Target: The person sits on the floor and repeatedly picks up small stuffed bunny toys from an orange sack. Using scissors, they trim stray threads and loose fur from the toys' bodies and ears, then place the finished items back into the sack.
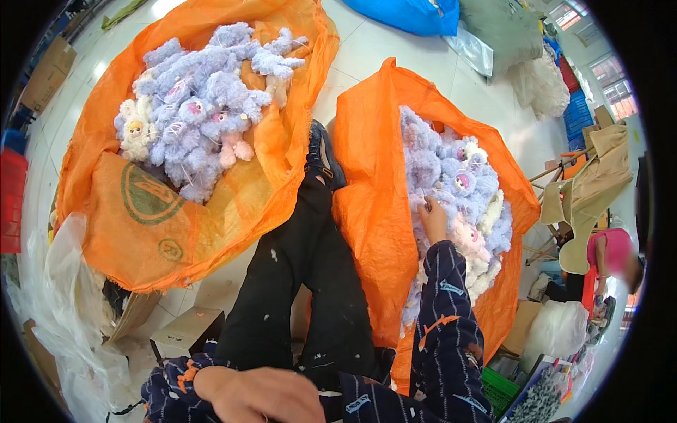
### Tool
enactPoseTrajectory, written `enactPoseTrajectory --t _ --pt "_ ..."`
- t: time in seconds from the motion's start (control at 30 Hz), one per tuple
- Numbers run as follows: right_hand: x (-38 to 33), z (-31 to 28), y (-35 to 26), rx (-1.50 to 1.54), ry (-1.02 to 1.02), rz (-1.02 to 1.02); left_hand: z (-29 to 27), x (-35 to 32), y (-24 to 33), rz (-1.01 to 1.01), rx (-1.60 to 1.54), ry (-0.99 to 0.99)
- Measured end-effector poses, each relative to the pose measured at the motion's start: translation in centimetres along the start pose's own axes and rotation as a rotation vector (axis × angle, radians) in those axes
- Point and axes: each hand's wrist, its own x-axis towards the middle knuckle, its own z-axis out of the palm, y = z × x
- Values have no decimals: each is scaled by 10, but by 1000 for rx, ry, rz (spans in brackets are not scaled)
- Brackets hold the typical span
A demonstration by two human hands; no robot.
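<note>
My right hand (434,220) reaches into the right orange sack (367,183) and closes on a lilac plush doll among several fluffy lilac and cream dolls (458,183). My left hand (257,395) rests low near my lap at the bottom edge, fingers curled; whether it holds anything is hidden. A second, larger orange sack (162,225) at the left holds another heap of lilac plush dolls (201,106). My legs in black trousers (303,275) stretch out between the two sacks.
Clear plastic bags (63,310) and cardboard boxes (187,328) lie at the lower left. A blue bag (412,14) and grey bundles (504,32) sit at the back. Another person in pink (613,254) sits at the right near a beige chair (589,190). A red crate (10,197) stands at the far left.
</note>
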Motion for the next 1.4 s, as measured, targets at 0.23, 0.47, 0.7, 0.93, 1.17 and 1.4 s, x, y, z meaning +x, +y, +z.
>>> enactPoseTrajectory --t 0.23,0.47,0.7,0.93,1.17,1.4 --pt "-19 8 -8 -331 32 66 -10 39 2 305 209 -112" --pt "-46 -37 21 -400 86 56 9 34 24 432 253 -55" --pt "-119 -140 -46 -190 474 -194 56 16 67 565 283 -71" --pt "-190 -175 -159 105 511 -458 93 -35 81 355 95 -246" --pt "-266 -150 -246 673 217 -592 26 -117 10 -376 535 567" --pt "-313 -102 -277 758 -67 -633 47 -166 -40 -573 -399 326"
